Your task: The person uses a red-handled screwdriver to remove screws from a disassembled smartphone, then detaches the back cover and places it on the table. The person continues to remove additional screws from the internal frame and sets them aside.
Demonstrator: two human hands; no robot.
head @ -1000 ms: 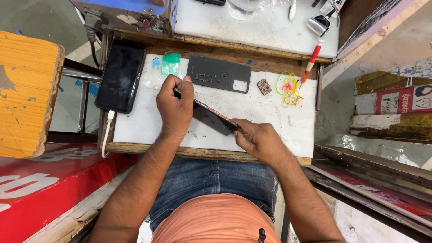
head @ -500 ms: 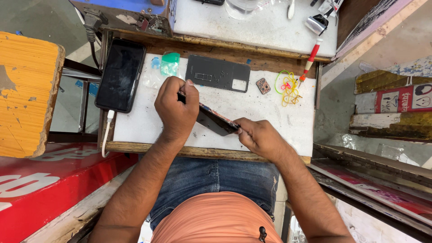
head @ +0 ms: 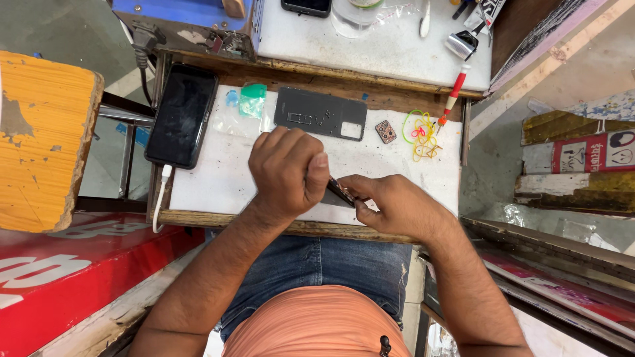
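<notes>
both forearms coming up from the lap, left hand (head: 288,173) curled in a fist over a dark phone (head: 340,192), right hand (head: 390,203) pinching its near end, phone mostly hidden between them on the white mat (head: 218,178), grey back cover (head: 320,114) lying further up

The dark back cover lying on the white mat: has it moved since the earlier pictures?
No. The dark back cover lies beside the green packet, as before.
</notes>
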